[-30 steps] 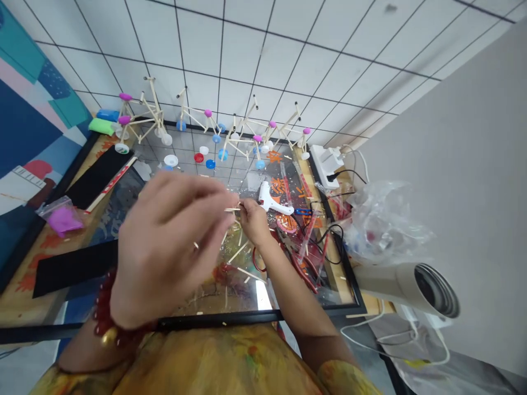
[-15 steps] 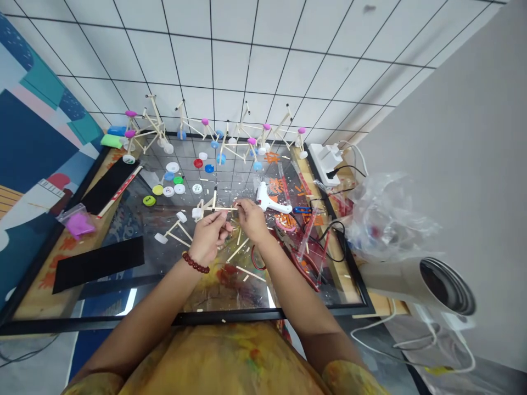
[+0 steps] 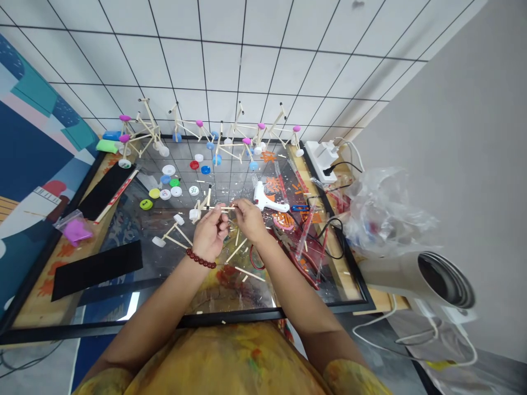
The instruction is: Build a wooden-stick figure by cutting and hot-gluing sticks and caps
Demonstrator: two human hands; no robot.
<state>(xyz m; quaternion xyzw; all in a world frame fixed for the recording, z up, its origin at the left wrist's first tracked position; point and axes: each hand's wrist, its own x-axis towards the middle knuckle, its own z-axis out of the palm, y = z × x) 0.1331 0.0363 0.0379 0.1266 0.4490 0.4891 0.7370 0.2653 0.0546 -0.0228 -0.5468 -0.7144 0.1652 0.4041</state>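
Between the fingertips of both hands runs a thin wooden stick [image 3: 227, 208] with a dark tip at its left end. My left hand [image 3: 209, 237], a red bead bracelet at the wrist, is closed in a pinch under the stick. My right hand [image 3: 251, 224] pinches its right end; the fingertips partly hide it. Just behind my left hand stands a small stick frame [image 3: 209, 195] with a white bottle cap [image 3: 194, 214]; whether it touches the held stick I cannot tell. Left of that lies another stick piece [image 3: 177, 235] with white caps.
Several stick bicycles [image 3: 236, 129] line the back edge. Coloured bottle caps [image 3: 174, 182] lie left of centre. On the right are a white glue gun [image 3: 269, 202], red-handled pliers [image 3: 302, 263], black cable and a power strip [image 3: 319, 159]. Loose sticks [image 3: 250, 274] lie in front of my hands.
The view has shifted slightly. My left hand has turned a little, its lower fingers now curled differently beneath the stick. The right hand keeps its pinch.
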